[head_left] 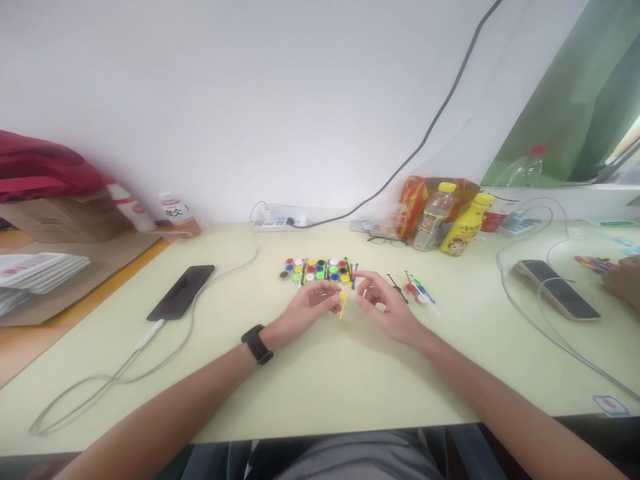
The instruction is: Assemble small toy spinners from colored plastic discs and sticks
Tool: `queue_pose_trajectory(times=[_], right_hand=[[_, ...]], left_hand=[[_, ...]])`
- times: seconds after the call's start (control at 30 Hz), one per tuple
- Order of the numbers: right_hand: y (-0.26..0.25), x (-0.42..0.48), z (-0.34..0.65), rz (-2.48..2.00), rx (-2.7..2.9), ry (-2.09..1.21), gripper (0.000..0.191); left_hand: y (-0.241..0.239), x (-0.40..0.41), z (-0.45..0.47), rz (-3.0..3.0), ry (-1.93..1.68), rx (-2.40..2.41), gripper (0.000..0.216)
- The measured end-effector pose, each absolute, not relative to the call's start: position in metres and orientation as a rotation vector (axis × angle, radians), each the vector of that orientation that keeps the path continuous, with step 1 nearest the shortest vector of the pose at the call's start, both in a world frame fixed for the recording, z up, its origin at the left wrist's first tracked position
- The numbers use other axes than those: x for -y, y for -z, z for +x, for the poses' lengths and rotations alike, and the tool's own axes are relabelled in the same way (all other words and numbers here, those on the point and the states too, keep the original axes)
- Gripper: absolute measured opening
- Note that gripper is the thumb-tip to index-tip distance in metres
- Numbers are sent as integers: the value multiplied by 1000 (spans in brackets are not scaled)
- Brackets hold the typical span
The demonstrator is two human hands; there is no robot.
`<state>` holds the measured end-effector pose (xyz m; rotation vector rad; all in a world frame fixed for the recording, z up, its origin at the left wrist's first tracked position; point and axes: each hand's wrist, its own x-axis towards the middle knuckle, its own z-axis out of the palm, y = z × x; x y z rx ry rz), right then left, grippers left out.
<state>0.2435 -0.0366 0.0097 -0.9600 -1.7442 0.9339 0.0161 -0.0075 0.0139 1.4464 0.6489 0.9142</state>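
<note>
My left hand (pixel 311 308), with a black watch on its wrist, pinches a small yellow stick piece (pixel 343 304) between thumb and fingers just above the pale table (pixel 320 373). My right hand (pixel 384 303) hovers beside it, fingers curled and slightly apart, with nothing visible in them. Just beyond both hands lies a cluster of round coloured pieces and sticks (pixel 319 269). A few more coloured sticks (pixel 417 290) lie to the right of my right hand.
A black phone (pixel 181 291) on a white cable lies at left, another phone (pixel 557 289) at right. Bottles (pixel 453 223) and a snack bag stand by the wall near a power strip (pixel 280 220). Another person's hand (pixel 623 280) rests at the far right.
</note>
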Motion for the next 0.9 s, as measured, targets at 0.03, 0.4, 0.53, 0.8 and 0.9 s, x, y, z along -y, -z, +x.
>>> queue_pose_trajectory(times=[0.03,0.4,0.53,0.8,0.9], right_hand=[[-9,36,244,-959,1723,-950,54],[-14,31,253,-985,1793,-1184,64],[-13,33,245,-954,1705,-1147,37],[-6,35,238,-941,1718,-1135,36],[-6,34,240,-960,1696,-1096,46]], left_hand=[[-14,8,16,1449,-914,-646,31],[-18,11,17,1428,-929,-667,33],[-19,12,18,1440,-922,-659,33],[-18,12,17,1473,-884,-636,33],[-18,11,17,1474,-906,-639,32]])
